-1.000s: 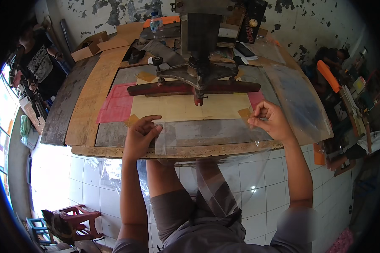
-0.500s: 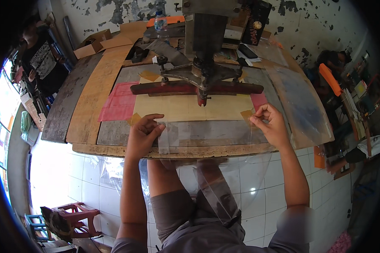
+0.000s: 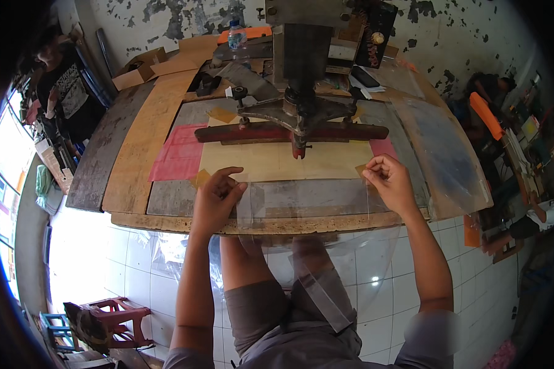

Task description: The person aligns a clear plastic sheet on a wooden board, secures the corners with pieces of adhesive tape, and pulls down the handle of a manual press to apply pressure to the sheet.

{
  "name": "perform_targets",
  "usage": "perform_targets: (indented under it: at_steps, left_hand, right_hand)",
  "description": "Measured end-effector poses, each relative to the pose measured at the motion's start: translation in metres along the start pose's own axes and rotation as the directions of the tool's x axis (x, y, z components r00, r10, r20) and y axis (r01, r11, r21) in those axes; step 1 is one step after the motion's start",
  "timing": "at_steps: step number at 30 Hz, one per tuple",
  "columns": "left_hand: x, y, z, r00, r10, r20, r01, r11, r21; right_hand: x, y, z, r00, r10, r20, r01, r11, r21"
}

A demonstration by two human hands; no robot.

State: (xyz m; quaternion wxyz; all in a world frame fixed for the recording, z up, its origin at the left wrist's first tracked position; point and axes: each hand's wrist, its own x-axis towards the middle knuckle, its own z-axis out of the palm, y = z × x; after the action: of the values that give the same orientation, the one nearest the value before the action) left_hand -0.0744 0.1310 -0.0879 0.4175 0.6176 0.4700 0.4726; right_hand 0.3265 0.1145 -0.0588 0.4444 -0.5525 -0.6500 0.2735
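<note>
A thin clear plastic sheet [image 3: 317,206] spans between my hands, its lower part draping over the table's front edge above my lap. My right hand [image 3: 390,183] pinches its right corner between thumb and fingertips. At the left edge, my left hand [image 3: 217,198] has its thumb against the curled fingers with the index finger raised, and the sheet's edge comes out beside the thumb. Just beyond lies a pale yellow sheet [image 3: 277,166], with brown tape [image 3: 201,178] at its corner and pink sheets [image 3: 177,154] at its sides. Over it stands a press head with a red bar [image 3: 345,133].
The press column [image 3: 303,55] rises at the table's middle. A water bottle [image 3: 236,37], an open cardboard box [image 3: 140,66] and a dark phone [image 3: 364,76] lie at the back. A red stool [image 3: 120,323] stands at lower left. Other people are at both sides.
The whole view has shifted slightly right and down. Both hands keep nearly the same hold and place on the clear plastic sheet.
</note>
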Motion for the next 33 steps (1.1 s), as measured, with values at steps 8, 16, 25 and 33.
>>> perform_targets:
  at_steps: [8,16,25,33]
  left_hand:
    - [0.053,0.025,-0.003,0.983,0.164,0.083,-0.184,0.855,0.486]
    - [0.085,-0.014,0.003,0.901,0.33,0.281,-0.433,0.64,0.635]
    - [0.076,0.007,0.008,0.807,0.344,0.48,-0.582,0.324,0.746]
    - [0.055,0.017,0.018,0.875,0.237,0.422,-0.484,0.462,0.743]
  right_hand:
    - [0.055,0.021,0.006,0.996,-0.076,0.056,0.088,0.96,-0.264]
    - [0.067,0.031,0.022,0.955,-0.27,0.121,0.294,0.815,-0.5]
    - [0.058,0.032,0.023,0.884,-0.404,0.237,0.459,0.649,-0.606]
    - [0.039,0.001,0.007,0.928,-0.226,0.297,0.367,0.691,-0.623]
